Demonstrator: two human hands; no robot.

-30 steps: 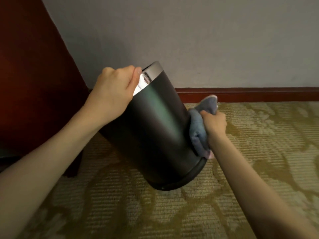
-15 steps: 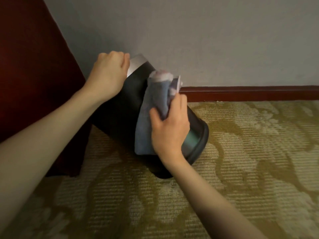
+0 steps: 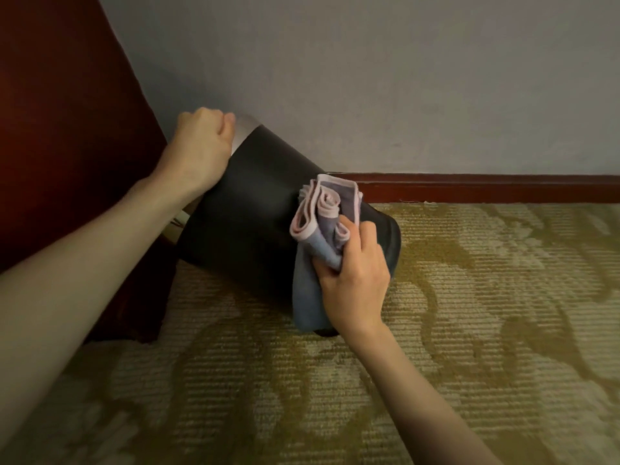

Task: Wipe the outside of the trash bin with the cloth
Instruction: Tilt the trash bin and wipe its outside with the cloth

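Tipped further, the smooth bin (image 3: 255, 209): left hand (image 3: 201, 146) grips its rim (image 3: 243, 132), right hand (image 3: 355, 280) clutches bunched cloth (image 3: 322, 216).

- The trash bin (image 3: 248, 209) tilts over the carpet (image 3: 469, 313), its rim up and to the left, its base down and to the right.
- The left hand (image 3: 201, 149) grips the rim.
- The right hand (image 3: 355, 276) holds the cloth (image 3: 322, 223) against the bin's side near the base.
- The wall (image 3: 369, 78) and skirting board (image 3: 486, 187) lie behind.
- A furniture panel (image 3: 60, 129) stands to the left.
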